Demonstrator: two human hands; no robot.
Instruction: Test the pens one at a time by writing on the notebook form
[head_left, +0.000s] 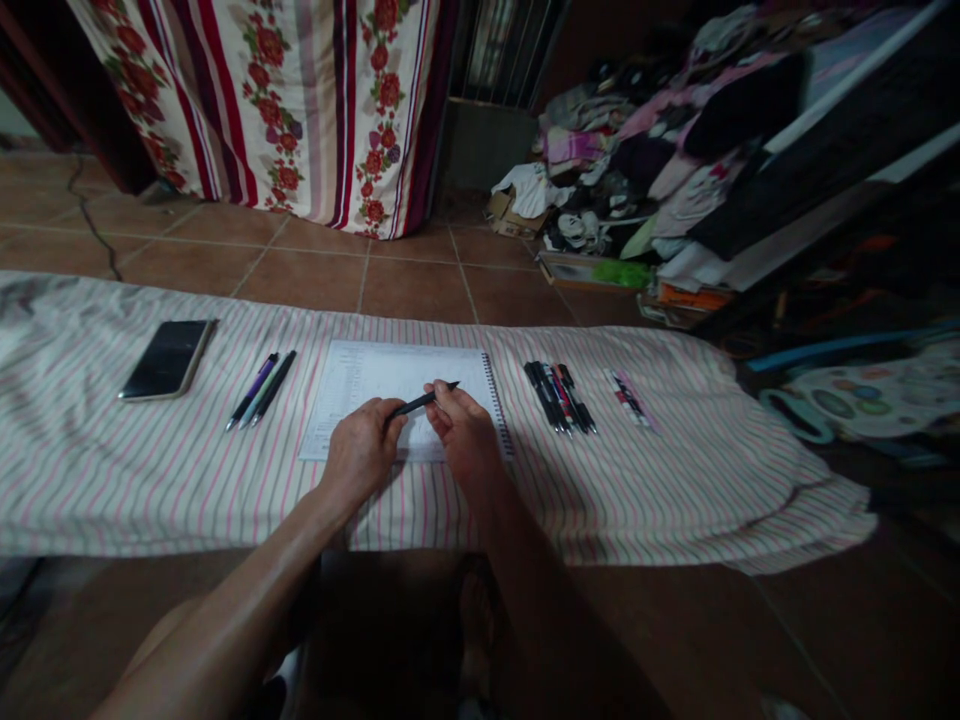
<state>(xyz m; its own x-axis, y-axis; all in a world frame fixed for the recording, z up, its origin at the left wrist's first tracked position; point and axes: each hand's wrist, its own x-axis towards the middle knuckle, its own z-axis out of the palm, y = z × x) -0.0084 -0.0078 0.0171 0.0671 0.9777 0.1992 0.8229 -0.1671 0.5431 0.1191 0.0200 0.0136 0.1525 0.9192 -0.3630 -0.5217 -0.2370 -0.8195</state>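
- Left hand point(364, 440): fingers clamped on one end of the black pen point(416, 404).
- Right hand point(463, 425): pinches the pen near its opposite, pointed end.
- Pen position: between both hands, over the notebook point(382, 365).
- Left of the hands, I see pens point(259, 394), then a phone point(169, 360).
- Right: a pen cluster point(557, 398).

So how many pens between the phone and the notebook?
3, side by side on the striped cloth: purple-and-black pen nearest the phone, pale green pen in the middle, dark pen nearest the notebook. No others seem hidden; the handheld pen isn't counted.
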